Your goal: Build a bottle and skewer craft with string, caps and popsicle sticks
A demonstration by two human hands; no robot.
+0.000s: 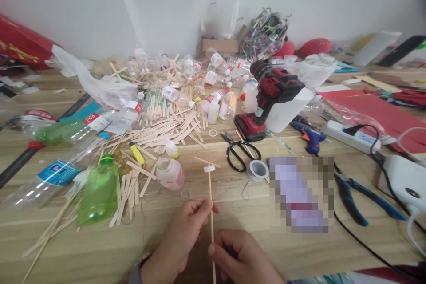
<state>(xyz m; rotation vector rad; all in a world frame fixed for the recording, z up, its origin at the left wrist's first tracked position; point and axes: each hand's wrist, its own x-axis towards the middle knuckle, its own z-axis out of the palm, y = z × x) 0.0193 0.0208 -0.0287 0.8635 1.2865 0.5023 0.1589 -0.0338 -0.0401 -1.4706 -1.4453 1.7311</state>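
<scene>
Left hand (pixel 189 226): pinching wooden stick (pixel 212 227) mid-shaft, near desk (pixel 113 257) front edge, centre | right hand (pixel 241 250): narrow, thumb on lower shaft, grip unclear | risk: uneven twist may loosen white piece (pixel 209 168)

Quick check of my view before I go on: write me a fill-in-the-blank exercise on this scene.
The left hand and right hand hold one wooden stick.
The short, thick piece near its far end is ____.
The drill is black and ____.
The squat bottle left of the hands is ____.
The scissors have ____ handles.

white; red; green; black
</scene>
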